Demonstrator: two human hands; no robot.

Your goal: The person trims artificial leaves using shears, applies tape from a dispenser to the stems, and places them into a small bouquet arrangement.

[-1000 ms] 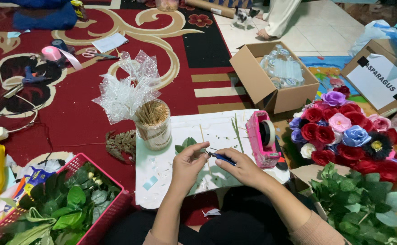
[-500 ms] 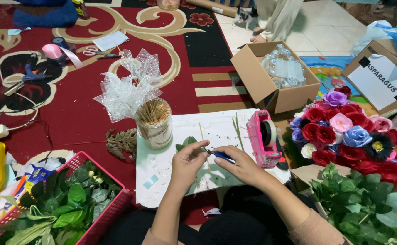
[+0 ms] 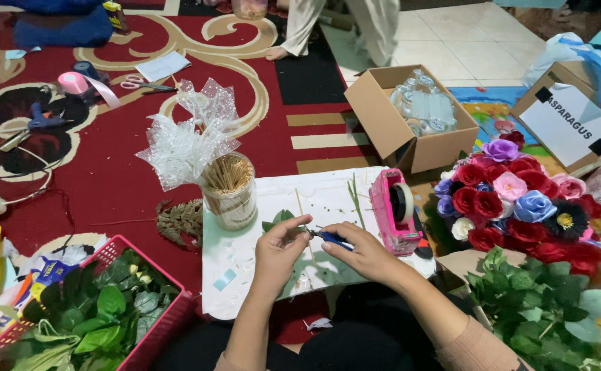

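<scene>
left hand (image 3: 278,249): grip pinched on green leaf sprig (image 3: 280,218) | right hand (image 3: 362,251): grip clamped on blue-handled tool (image 3: 333,238), tip touching sprig | white board (image 3: 245,275): centre; toothpick jar (image 3: 230,190) at 11 o'clock, pink tape dispenser (image 3: 395,209) at 3 o'clock

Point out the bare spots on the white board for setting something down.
White board: free strip between the jar of sticks and pink tape dispenser, and the corner under the jar. Crowded around the left hand and right hand.

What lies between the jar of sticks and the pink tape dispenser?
In the head view, white board with a thin stick and green stems between jar and dispenser.
</scene>
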